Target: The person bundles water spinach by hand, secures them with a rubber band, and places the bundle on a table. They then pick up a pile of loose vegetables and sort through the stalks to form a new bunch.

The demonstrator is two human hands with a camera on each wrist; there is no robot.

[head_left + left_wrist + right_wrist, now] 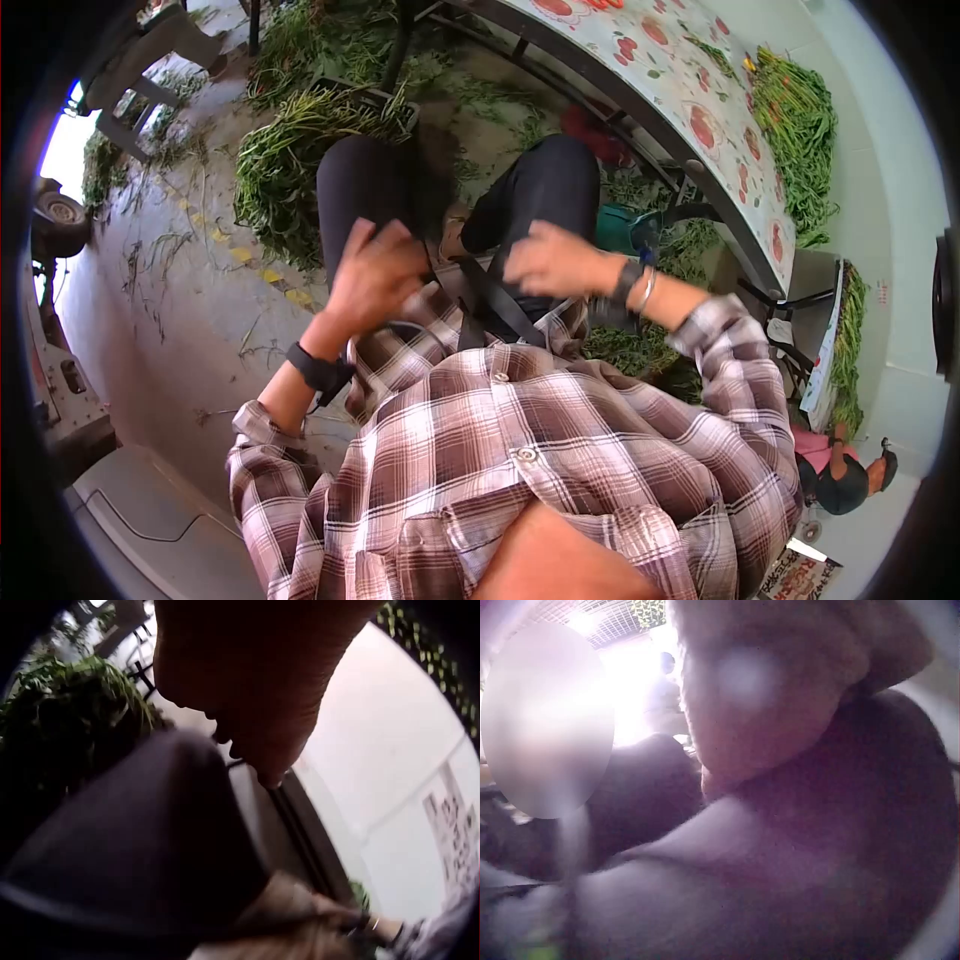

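Left hand (378, 275) and right hand (565, 262) are over the dark trousers (362, 190), fingers loosely bent, with nothing visible in them. The greens (280, 185) lie upper left of the frame; lifting with both hands seems gentlest.

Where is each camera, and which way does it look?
Head: worn on the head, facing forward and down at the left hand and right hand; the plaid shirt and dark trousers show too.
Left wrist: worn there, looking along the left hand past the dark trousers; leafy greens and the blurred right hand show.
Right wrist: worn there, looking along the right hand, over the dark trousers, towards bright light.
Head and left wrist views share both hands.
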